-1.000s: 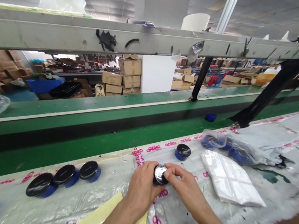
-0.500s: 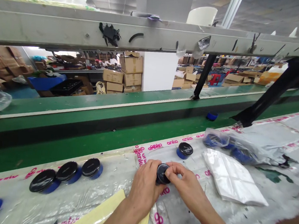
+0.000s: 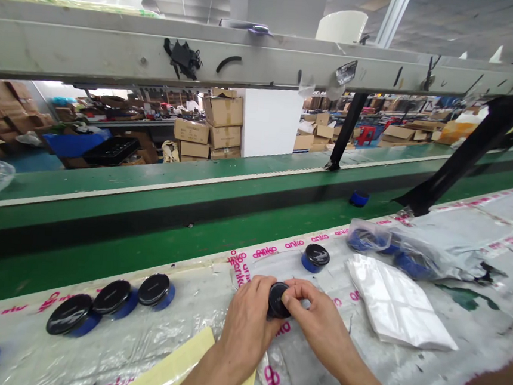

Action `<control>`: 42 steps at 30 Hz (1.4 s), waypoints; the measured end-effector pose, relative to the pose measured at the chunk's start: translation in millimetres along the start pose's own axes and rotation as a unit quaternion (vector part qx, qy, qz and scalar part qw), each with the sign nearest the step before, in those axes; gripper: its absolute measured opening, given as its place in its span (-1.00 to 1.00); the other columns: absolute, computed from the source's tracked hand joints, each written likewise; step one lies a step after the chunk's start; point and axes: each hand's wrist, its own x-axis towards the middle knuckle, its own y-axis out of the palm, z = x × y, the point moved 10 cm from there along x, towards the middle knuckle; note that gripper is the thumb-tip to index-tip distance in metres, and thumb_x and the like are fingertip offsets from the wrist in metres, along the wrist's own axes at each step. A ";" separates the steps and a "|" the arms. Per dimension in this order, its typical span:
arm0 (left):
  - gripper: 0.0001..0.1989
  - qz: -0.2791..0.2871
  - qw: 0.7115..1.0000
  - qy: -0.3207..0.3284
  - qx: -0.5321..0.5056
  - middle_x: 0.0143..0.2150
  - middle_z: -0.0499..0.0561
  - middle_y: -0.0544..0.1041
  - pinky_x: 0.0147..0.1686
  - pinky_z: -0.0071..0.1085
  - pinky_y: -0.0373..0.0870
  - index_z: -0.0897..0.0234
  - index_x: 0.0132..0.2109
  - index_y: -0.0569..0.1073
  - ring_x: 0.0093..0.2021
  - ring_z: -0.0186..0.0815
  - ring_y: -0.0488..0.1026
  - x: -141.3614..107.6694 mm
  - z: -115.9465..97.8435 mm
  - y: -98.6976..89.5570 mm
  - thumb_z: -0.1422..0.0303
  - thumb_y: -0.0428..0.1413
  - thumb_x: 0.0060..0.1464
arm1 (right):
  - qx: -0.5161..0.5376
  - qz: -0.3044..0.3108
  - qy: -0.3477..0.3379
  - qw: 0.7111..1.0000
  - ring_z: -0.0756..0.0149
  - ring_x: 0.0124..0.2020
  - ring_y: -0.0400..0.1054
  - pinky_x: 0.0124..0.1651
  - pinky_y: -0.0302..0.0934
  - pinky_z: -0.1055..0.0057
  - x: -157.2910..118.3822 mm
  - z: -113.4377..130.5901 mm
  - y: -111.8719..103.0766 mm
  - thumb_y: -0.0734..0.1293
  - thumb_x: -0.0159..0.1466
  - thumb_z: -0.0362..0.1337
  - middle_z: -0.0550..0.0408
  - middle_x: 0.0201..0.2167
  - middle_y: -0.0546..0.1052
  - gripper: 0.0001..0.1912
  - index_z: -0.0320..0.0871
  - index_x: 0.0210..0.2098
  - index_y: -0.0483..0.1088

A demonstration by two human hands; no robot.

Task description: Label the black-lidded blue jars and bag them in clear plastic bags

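My left hand (image 3: 250, 318) is wrapped round the left side of a small round piece with a glossy black top (image 3: 277, 299), tilted toward me. My right hand (image 3: 313, 314) has its thumb and forefinger pinched at the right edge of that same top; whether a thin film lies between them cannot be made out. Just beyond my hands sits a round black-topped piece with a blue side (image 3: 316, 257). To the left, similar pieces stand in a row, among them a near one (image 3: 154, 290) and a middle one (image 3: 115, 298). A yellow sheet (image 3: 179, 362) lies under my left forearm.
At the right lie a stack of white bags (image 3: 402, 304) and blue pieces in clear plastic (image 3: 412, 263). A green conveyor belt (image 3: 145, 236) runs behind the plastic-covered table, with one blue piece (image 3: 359, 198) on it. Black posts (image 3: 461, 156) and a grey beam (image 3: 259, 61) cross above.
The view has shifted slightly. My right fingertips have moved a little over the held piece's top, while my left hand keeps its hold.
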 end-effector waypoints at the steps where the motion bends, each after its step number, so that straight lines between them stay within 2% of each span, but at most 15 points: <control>1: -0.59 0.001 1.000 -0.003 0.001 -0.02 -0.01 0.48 -0.05 -0.18 0.35 0.16 0.04 0.36 -0.03 -0.11 0.42 -0.1 0.3 0.0 0.49 0.26 0.07 | -0.001 -0.001 -0.001 1.000 0.09 -0.02 0.40 0.11 0.11 0.23 -0.2 -0.3 0.0 0.27 0.21 -0.12 0.03 -0.09 0.54 -0.77 -0.09 -0.50 0.40; 7: -0.55 0.008 1.000 -0.022 -0.002 0.00 0.04 0.48 -0.01 -0.17 0.35 0.19 0.05 0.38 -0.01 -0.10 0.43 -0.3 0.2 -1.2 0.51 0.27 0.03 | -0.002 -0.004 0.006 1.000 0.08 0.02 0.38 0.13 0.09 0.21 -1.3 -3.3 0.2 0.26 0.21 -0.12 0.00 -0.07 0.53 -0.77 -0.08 -0.49 0.39; 12: -0.27 0.014 0.997 -0.066 -0.021 0.11 0.12 0.46 0.11 -0.13 0.33 0.24 0.27 0.22 0.10 -0.06 0.41 0.1 6.9 1.1 0.54 0.29 -0.03 | -0.004 -0.004 0.008 1.000 0.07 0.04 0.37 0.14 0.08 0.21 -3.5 -1.3 -0.2 0.25 0.21 -0.15 0.00 -0.06 0.53 -0.78 -0.08 -0.49 0.41; 14: -0.22 0.018 0.997 -0.078 -0.023 0.13 0.14 0.45 0.13 -0.11 0.33 0.25 0.31 0.17 0.11 -0.04 0.41 0.1 9.3 2.3 0.53 0.29 -0.02 | -0.006 -0.004 0.009 1.000 0.07 0.04 0.38 0.13 0.09 0.21 -3.8 -0.7 -0.3 0.25 0.20 -0.15 0.00 -0.07 0.54 -0.78 -0.09 -0.49 0.42; 21: -0.21 0.012 0.998 -0.065 -0.026 0.13 0.11 0.45 0.12 -0.14 0.34 0.18 0.32 0.16 0.11 -0.07 0.43 -0.8 10.7 2.0 0.53 0.28 -0.02 | -0.001 -0.006 0.007 1.000 0.07 0.02 0.39 0.13 0.10 0.21 -2.6 0.8 0.0 0.26 0.20 -0.15 -0.01 -0.07 0.54 -0.79 -0.09 -0.49 0.42; 31: -0.21 0.009 0.998 -0.055 -0.023 0.14 0.12 0.45 0.12 -0.14 0.35 0.17 0.32 0.16 0.12 -0.06 0.42 -1.0 9.5 1.3 0.52 0.26 -0.03 | -0.010 -0.013 0.005 1.000 0.06 0.02 0.39 0.10 0.13 0.21 -3.7 0.4 -0.6 0.26 0.20 -0.16 -0.01 -0.07 0.55 -0.79 -0.09 -0.49 0.43; 36: -0.22 0.011 0.997 -0.065 -0.028 0.14 0.12 0.46 0.13 -0.12 0.35 0.19 0.32 0.19 0.11 -0.05 0.43 -1.2 9.2 0.4 0.50 0.27 -0.04 | -0.026 -0.020 0.004 0.999 0.08 -0.05 0.43 -0.01 0.20 0.26 -3.0 -2.3 -0.9 0.26 0.19 -0.17 0.01 -0.06 0.56 -0.79 -0.08 -0.48 0.46; 42: -0.27 0.022 0.998 -0.030 -0.050 0.10 0.09 0.46 0.10 -0.13 0.37 0.20 0.27 0.26 0.08 -0.09 0.44 -0.1 3.9 -4.7 0.52 0.22 -0.08 | -0.026 -0.023 0.012 0.999 0.07 -0.09 0.45 -0.16 0.23 0.32 -2.7 -6.0 -1.9 0.27 0.18 -0.14 -0.02 -0.04 0.57 -0.77 -0.10 -0.48 0.48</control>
